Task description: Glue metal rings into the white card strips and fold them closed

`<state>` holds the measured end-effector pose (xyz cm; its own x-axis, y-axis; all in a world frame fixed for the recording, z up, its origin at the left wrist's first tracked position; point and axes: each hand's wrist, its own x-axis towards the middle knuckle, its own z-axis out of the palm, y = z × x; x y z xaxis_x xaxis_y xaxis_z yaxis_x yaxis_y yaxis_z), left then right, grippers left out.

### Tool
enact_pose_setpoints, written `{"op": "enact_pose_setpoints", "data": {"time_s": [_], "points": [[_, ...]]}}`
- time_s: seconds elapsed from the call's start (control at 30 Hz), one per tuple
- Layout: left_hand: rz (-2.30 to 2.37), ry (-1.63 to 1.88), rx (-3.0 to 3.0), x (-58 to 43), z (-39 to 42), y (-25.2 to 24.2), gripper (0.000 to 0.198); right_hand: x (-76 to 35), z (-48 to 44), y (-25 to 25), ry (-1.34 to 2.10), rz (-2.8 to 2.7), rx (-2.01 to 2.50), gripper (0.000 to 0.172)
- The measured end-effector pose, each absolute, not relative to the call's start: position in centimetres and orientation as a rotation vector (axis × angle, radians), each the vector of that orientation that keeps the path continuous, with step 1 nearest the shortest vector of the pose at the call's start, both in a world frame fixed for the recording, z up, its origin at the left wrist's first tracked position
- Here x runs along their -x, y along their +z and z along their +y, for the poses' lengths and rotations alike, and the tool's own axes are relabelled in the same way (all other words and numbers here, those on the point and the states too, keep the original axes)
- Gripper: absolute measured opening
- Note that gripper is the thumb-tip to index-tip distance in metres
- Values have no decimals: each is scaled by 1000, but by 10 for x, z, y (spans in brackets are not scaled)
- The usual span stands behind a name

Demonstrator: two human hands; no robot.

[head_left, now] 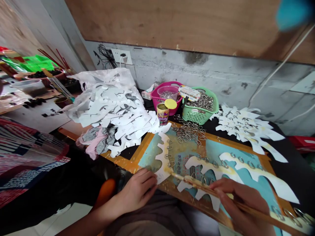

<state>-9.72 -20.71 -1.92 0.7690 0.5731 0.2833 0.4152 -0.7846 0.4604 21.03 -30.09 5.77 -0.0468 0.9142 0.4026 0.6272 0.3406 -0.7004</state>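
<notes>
My right hand grips a long thin paintbrush, its tip touching the yellow-stained lower end of a scalloped white cut-out strip. Several metal rings lie along that strip's right edge. At its lower left, my left hand has its fingers closed on the strip's end; the thumb is partly hidden. More scalloped strips with metal rings along their edges lie to the right on the blue board. Past the strips, loose metal rings form a pile, with an open tin of yellowish stuff behind it.
A pink basket and a green basket of metal rings stand by the wall. White cut-outs are heaped at left, beside a crumpled cloth. Another stack of strips lies far right. A person in patterned clothing is at left.
</notes>
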Motion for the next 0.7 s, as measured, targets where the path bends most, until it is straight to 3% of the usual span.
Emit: {"op": "enact_pose_setpoints", "data": {"time_s": [0.43, 0.7], "points": [[752, 562, -2600, 98, -207, -18, 15, -193, -290, 57, 599, -1772, 1236, 13], [757, 598, -2603, 96, -206, -15, 15, -184, -266, 59, 480, -1728, 1342, 10]]}}
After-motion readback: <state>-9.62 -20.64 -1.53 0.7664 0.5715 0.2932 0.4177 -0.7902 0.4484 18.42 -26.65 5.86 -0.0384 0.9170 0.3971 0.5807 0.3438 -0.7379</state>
